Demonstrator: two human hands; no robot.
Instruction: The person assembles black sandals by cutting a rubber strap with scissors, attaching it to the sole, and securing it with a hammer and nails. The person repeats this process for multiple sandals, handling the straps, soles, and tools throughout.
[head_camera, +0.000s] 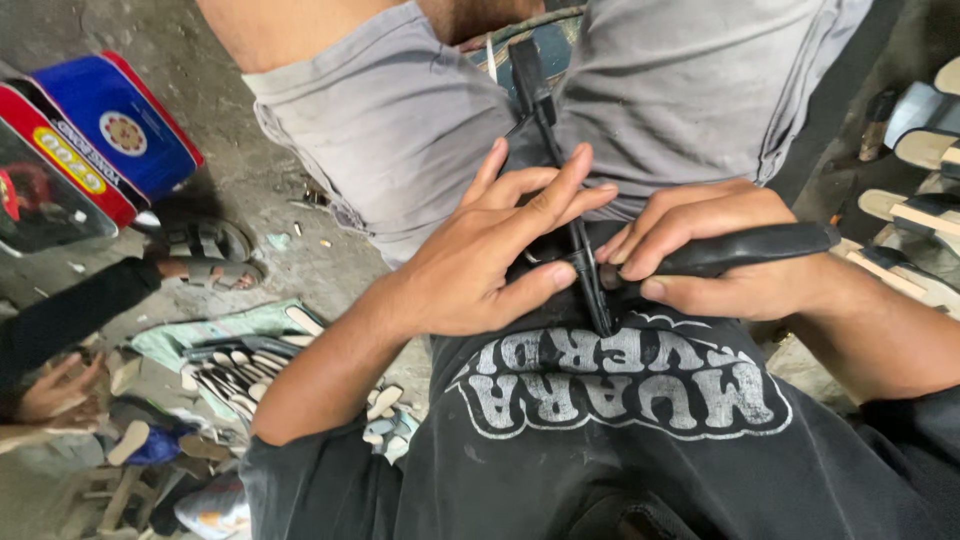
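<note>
Both of my hands work close to my belly, over my black shirt and grey shorts. My left hand (490, 250) pinches a thin black strap (560, 160) that runs up between my thighs to a wider black end. My right hand (700, 255) grips a black sandal sole (750, 248) lying sideways, thumb and fingers pressed where the strap meets it. The strap's lower end sticks out below my fingers.
Several sandal soles (925, 215) lie at the right edge. On the concrete floor at left are loose sole pieces (235, 375), a red and blue tin (100, 140), another person's sandalled foot (205, 255) and their hand (55, 390).
</note>
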